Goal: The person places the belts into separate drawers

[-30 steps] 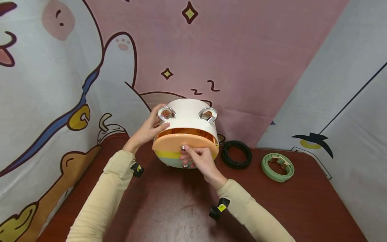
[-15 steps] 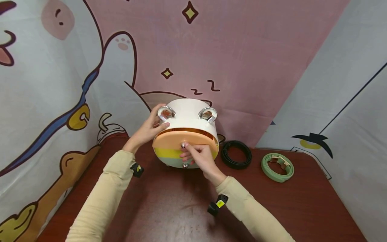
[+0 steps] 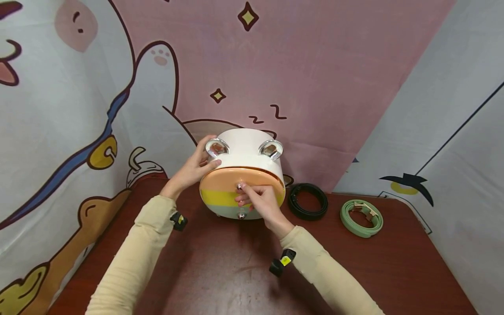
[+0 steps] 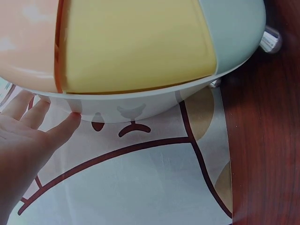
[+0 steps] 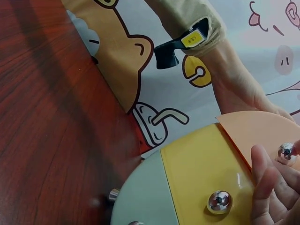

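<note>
A small white drawer box (image 3: 245,146) with two silver ear-shaped loops (image 3: 270,149) stands on the table. Its front has an orange drawer (image 3: 220,178) on top, a yellow one (image 3: 216,197) in the middle and a pale green one (image 3: 224,211) at the bottom. My right hand (image 3: 264,202) pinches the round silver knob (image 5: 287,153) of the orange drawer, which sits nearly flush with a thin dark gap along its top edge. My left hand (image 3: 193,169) rests against the box's upper left side, fingers extended, thumb near the top of the front.
To the right of the box lies a coiled black belt (image 3: 308,201). Farther right is a coiled green belt (image 3: 361,218) with a gold buckle. A printed cartoon cloth (image 3: 315,87) hangs close behind the dark red table (image 3: 220,271).
The orange drawer has slid back into the box, and the opening above it has narrowed to a thin line. My right hand moved slightly forward with the knob. My left hand stayed put.
</note>
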`<state>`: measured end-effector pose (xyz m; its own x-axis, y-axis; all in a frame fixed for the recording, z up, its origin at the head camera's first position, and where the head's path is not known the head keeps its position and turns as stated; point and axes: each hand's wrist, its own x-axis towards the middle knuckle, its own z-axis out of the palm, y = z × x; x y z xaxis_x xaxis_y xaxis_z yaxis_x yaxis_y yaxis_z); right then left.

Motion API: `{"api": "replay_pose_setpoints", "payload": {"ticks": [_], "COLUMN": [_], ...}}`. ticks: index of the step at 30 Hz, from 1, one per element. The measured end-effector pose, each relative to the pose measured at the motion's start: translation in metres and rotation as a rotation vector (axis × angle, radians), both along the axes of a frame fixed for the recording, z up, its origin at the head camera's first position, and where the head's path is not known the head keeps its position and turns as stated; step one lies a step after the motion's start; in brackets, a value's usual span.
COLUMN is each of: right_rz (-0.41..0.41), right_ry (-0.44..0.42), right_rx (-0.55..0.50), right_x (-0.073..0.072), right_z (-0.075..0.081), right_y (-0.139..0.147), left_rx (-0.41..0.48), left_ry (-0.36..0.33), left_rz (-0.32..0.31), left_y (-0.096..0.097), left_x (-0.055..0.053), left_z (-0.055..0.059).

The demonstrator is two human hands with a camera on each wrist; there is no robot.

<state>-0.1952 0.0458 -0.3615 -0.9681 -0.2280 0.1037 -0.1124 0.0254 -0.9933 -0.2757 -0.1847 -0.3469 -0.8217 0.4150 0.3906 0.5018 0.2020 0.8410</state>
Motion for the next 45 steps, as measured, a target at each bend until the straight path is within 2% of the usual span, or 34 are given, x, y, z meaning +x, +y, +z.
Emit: {"api": "replay_pose_setpoints", "payload": {"ticks": [2,6,13,17,31,37,45], "right_rz": [-0.001,-0.006,0.005,0.006,0.014,0.031,0.022], "right_ry": [0.001,0.003,-0.028,-0.041,-0.032,0.003,-0.015], "right_rx": [0.011,0.013,0.019,0.014,0.035,0.023,0.065], "right_x": [0.004,0.002,-0.019,-0.024,-0.025,-0.02,-0.014], "right_z": [0.008,0.008,-0.012,-0.017,-0.022,-0.035,-0.056], "right_y": [0.0,0.0,0.002,0.003,0.008,0.013,0.018], "left_rx": [0.002,0.01,0.023,0.025,0.023,0.02,0.005], "left_ry": [-0.001,-0.004,-0.009,-0.01,-0.03,-0.017,-0.013], "left_rz": [0.001,0.0,-0.012,-0.016,0.003,0.019,0.043], "left_y": [0.0,0.0,0.0,0.0,0.002,0.002,0.001], "left_x": [0.0,0.0,0.0,0.0,0.002,0.002,0.001], "left_z": [0.0,0.0,0.001,0.001,0.001,-0.002,-0.003]}}
